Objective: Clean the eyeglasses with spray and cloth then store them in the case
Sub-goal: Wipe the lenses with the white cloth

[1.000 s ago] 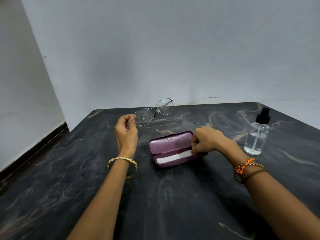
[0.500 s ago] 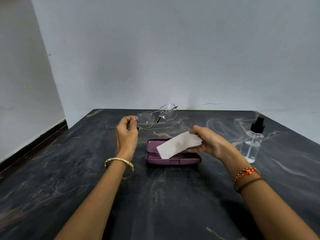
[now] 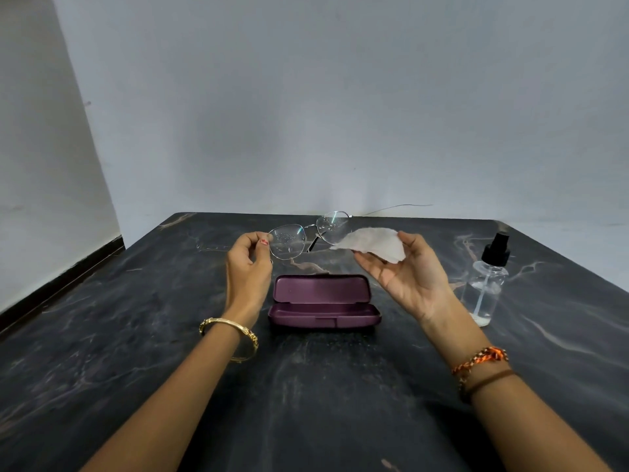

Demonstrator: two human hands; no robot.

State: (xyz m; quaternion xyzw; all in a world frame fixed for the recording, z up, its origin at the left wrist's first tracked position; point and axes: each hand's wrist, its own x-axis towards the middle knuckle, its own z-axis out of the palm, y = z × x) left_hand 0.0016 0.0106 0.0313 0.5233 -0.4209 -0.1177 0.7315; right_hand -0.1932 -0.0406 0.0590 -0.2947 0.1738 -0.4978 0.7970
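My left hand [image 3: 247, 267] pinches the left edge of thin metal-framed eyeglasses [image 3: 306, 233], held up above the table with droplets on the lenses. A crumpled white cloth [image 3: 372, 246] rests in my right hand [image 3: 406, 270], palm up, its tip touching the right lens. Below and between my hands a purple glasses case [image 3: 323, 303] lies open on the table, with nothing inside. At the right stands a clear spray bottle [image 3: 487, 284] with a black pump top, upright.
The dark marbled table [image 3: 136, 352] ends at a pale wall behind. Its left edge drops off beside another wall with a dark skirting. A thin wire [image 3: 398, 207] runs along the back edge.
My right hand lifted the white cloth out of the case and carried it up to the right lens. The case now lies open without the cloth. My left hand kept the glasses raised.
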